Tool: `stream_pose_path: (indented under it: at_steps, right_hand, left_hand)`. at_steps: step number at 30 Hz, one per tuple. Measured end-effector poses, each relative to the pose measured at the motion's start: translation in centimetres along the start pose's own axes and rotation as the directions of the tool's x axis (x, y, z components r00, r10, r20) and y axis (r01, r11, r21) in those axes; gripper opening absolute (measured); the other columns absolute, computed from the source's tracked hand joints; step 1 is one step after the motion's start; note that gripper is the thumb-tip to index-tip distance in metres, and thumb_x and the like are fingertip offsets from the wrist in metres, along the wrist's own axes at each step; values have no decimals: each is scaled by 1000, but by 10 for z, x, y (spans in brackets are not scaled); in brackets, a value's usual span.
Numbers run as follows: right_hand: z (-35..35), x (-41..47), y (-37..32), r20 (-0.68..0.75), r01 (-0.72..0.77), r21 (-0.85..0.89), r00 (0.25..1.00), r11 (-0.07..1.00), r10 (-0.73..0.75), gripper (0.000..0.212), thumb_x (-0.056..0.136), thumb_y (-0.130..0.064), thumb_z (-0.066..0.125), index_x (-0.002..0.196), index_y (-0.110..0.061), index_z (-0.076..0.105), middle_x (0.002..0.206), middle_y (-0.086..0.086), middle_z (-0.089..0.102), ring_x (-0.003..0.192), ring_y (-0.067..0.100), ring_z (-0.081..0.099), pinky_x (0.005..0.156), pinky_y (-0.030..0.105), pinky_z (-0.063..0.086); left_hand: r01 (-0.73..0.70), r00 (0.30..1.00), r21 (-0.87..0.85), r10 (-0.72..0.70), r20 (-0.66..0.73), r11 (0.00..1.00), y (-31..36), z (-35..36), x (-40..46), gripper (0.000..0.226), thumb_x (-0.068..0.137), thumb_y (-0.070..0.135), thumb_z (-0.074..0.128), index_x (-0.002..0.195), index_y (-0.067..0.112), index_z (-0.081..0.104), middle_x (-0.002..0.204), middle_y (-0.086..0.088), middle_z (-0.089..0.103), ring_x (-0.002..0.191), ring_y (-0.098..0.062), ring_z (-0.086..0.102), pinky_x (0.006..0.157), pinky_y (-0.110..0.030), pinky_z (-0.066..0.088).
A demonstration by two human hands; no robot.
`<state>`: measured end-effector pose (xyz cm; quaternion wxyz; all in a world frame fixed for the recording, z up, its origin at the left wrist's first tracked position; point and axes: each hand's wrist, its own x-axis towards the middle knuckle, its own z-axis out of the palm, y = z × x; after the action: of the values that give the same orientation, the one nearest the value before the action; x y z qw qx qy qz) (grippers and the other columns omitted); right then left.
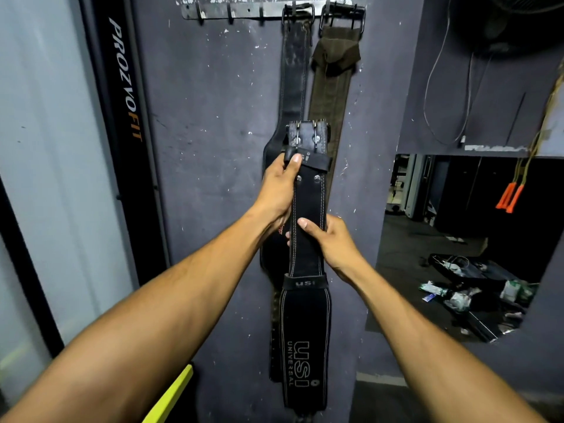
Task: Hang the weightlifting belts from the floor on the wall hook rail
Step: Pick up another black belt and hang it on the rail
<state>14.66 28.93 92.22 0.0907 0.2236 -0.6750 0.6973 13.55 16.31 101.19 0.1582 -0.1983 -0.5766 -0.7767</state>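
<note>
I hold a black USI weightlifting belt upright in front of the wall, buckle end up. My left hand grips it just below the buckle, thumb on the loop. My right hand clasps the strap a little lower from the right side. High on the wall is a metal hook rail. A black leather belt and a brown fabric belt hang by their buckles from its right hooks. The held buckle is well below the rail, overlapping the hanging belts.
Three hooks on the rail's left part carry nothing. A black PROZVOFIT banner stands to the left by a window. At right a wall opening shows a dark floor with litter; orange-handled ropes and a cable hang there.
</note>
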Motion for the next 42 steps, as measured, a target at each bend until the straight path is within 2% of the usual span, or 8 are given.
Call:
stream_pose_path:
  at_steps: [7, 11, 15, 21, 29, 34, 37, 42]
  right_hand:
    - [-7, -26, 32, 79, -61, -79, 995, 995, 68, 33, 95, -3, 70, 127, 2, 66, 125, 21, 74, 120, 38, 69, 108, 51, 52]
    - [-2, -28, 41, 6, 2, -59, 1000, 998, -2, 31, 92, -3, 73, 123, 0, 69, 120, 17, 76, 115, 34, 72, 106, 55, 52]
    - [-8, -39, 58, 160, -103, 43, 983, 994, 95, 62, 85, -10, 81, 141, -16, 57, 135, 3, 71, 126, 20, 67, 108, 33, 53]
    - [1, -65, 112, 4, -186, -39, 982, 982, 186, 32, 86, -7, 82, 113, -23, 75, 112, -2, 81, 111, 24, 75, 97, 33, 60]
    - [-3, -90, 142, 126, -324, -237, 925, 916, 360, 44, 86, -13, 83, 128, -17, 68, 123, -3, 76, 116, 11, 72, 112, 44, 51]
    - [-1, -49, 91, 163, -240, -170, 950, 956, 267, 57, 94, -32, 74, 145, -24, 50, 144, -10, 58, 130, 6, 57, 114, 28, 43]
    - [6, 3, 21, -48, -82, -30, 996, 996, 81, 27, 104, -39, 52, 126, -27, 60, 125, 0, 65, 104, 8, 64, 82, 17, 53]
    - [18, 87, -90, -188, 29, -90, 981, 995, -46, 50, 100, -67, 42, 89, -26, 67, 74, -11, 74, 73, 7, 72, 67, 25, 58]
  left_hand:
    - [-34, 999, -45, 36, 35, 998, 18, 2, 11, 31, 109, 17, 45, 132, -1, 56, 117, -22, 66, 105, -32, 62, 110, -63, 44]
    - [-44, 998, -12, 45, 46, 999, 29, 6, 14, 31, 109, 17, 45, 131, -1, 56, 119, -22, 65, 109, -33, 60, 112, -65, 42]
    - [-86, 995, -38, 87, 49, 996, 45, 4, 19, 33, 109, 17, 45, 135, -2, 53, 119, -19, 66, 107, -30, 62, 111, -61, 45]
    - [-98, 995, -8, 98, 19, 995, 55, -5, 19, 33, 109, 14, 43, 136, -2, 52, 105, -11, 70, 87, -19, 70, 101, -48, 53]
    - [-78, 997, 8, 77, 16, 997, 45, -18, 19, 31, 110, 14, 41, 134, -1, 54, 118, -19, 65, 105, -29, 63, 109, -55, 48]
    - [-36, 999, 56, 36, 7, 998, 28, -28, 20, 36, 110, 17, 42, 138, -3, 52, 123, -20, 64, 111, -31, 60, 114, -58, 43]
    - [-16, 1000, 102, 14, 14, 995, 20, -34, 21, 35, 110, 18, 42, 137, -2, 52, 125, -24, 64, 111, -33, 58, 115, -63, 39]
    - [-42, 995, 137, 29, 93, 990, 6, -50, 33, 34, 110, 20, 43, 138, 5, 55, 134, -25, 65, 128, -42, 61, 113, -60, 44]
